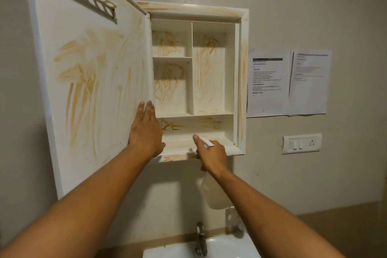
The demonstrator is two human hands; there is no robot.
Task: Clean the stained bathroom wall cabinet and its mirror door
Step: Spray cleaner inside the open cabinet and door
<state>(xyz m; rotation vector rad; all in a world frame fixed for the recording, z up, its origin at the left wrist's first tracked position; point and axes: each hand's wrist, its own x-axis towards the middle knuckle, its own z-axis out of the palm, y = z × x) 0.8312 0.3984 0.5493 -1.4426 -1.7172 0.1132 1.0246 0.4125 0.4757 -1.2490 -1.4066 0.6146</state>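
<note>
Bathroom wall [314, 16]: stained cabinet [243, 81], two printed sheets [268, 100], text unreadable

Your wall cabinet [243, 81] stands open at the front. Its door [94, 90] juts out left of the cabinet, walling off that side. Inside, a vertical divider [192, 69] and shelves [172, 57] split the reach. Below the cabinet, a spray bottle [215, 192] and tap [200, 236] stand in the way.

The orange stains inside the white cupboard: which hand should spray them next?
Right, probably. The right hand grips the pale translucent plastic spray bottle, its nozzle up by the bottom shelf of the stained white wall cabinet. The left hand lies flat against the open stained door, holding nothing.
</note>
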